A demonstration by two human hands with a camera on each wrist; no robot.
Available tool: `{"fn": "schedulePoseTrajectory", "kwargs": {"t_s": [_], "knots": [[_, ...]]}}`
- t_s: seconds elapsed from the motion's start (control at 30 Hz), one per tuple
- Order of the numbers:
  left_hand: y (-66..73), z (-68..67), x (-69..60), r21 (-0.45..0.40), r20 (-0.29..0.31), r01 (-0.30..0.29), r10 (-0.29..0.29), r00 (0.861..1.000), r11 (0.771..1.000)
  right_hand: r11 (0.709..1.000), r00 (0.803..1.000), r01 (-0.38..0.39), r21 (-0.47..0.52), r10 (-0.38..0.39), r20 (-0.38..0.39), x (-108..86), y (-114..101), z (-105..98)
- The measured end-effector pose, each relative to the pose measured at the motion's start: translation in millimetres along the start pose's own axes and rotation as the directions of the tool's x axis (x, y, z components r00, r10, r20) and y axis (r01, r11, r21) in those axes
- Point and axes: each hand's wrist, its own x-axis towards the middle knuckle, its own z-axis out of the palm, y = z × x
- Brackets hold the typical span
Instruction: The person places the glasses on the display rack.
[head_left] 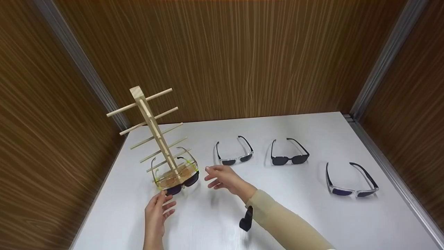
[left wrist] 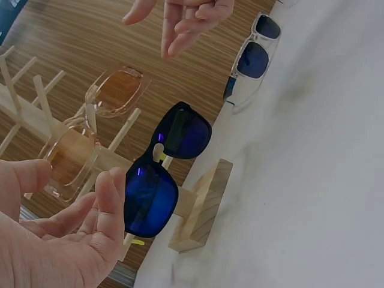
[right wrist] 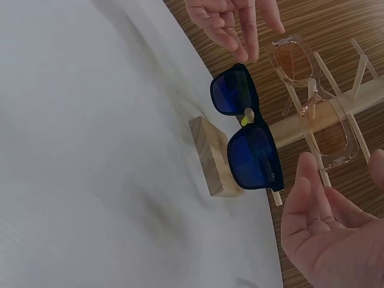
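At far left, a wood-grain side panel [head_left: 45, 139] rises beyond the wooden rack [head_left: 155, 130], which stands on the white worktop [head_left: 208, 229] with thin crossbars sticking out either side of its post. Low on the rack, at the left end of the lowest pair there, is the left hand [head_left: 158, 211], fingers parted and loosely bent, gripping nothing; its fingertips are right at the frame, though I cannot tell whether they touch it.

That lowest pair, the dark blue sunglasses [left wrist: 153, 201], sits across the front of the rack just above its base, with yellow-green arms running back past the post. The amber-lensed glasses [left wrist: 120, 90], in a clear frame, hang just above them on the rack.

Just right of the rack is the right hand [head_left: 224, 177], clear of the frames, thumb and fingers apart and holding nothing. A pale sleeve [head_left: 288, 222] covers that forearm, with a black device [head_left: 246, 220] by the wrist.

Further right of the rack, with arms unfolded, lie clear-fronted sunglasses [head_left: 229, 162], then black sunglasses [head_left: 280, 160], then, farthest from it, clear-and-black sunglasses [head_left: 342, 192].
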Motion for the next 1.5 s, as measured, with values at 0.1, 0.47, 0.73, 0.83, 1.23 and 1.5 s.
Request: {"fn": "schedulePoseTrajectory", "kwargs": {"t_s": [0.1,0.47,0.73,0.83,1.23,1.5], "knots": [[-2.2,1.2,-0.9,-0.010,-0.001,0.008,-0.008,1.000,1.000,1.000,1.000,0.008,0.004,-0.008,0.002,-3.4,3.9,-2.9],[-14.3,9.8,-4.3,-0.007,0.019,0.057,-0.057,0.998,0.998,0.999,1.000,0.020,0.030,-0.020,-0.008,-16.2,25.9,-15.9],[-25.1,27.0,-7.8,0.001,0.088,0.090,-0.090,0.992,0.996,0.999,1.000,0.001,0.048,0.000,-0.022,-25.3,41.6,-27.6],[-28.5,34.6,-8.3,0.014,0.107,0.112,-0.113,0.988,0.994,0.998,0.999,-0.011,0.062,0.013,-0.035,-29.0,50.9,-32.3],[-47.4,52.7,-9.6,0.047,0.170,0.157,-0.163,0.972,0.986,0.986,0.996,0.006,0.168,0.009,-0.087,-44.0,78.0,-51.7],[-54.1,72.6,-10.6,0.068,0.238,0.178,-0.189,0.953,0.982,0.961,0.992,0.070,0.267,-0.039,-0.118,-50.6,83.7,-63.8]]}}
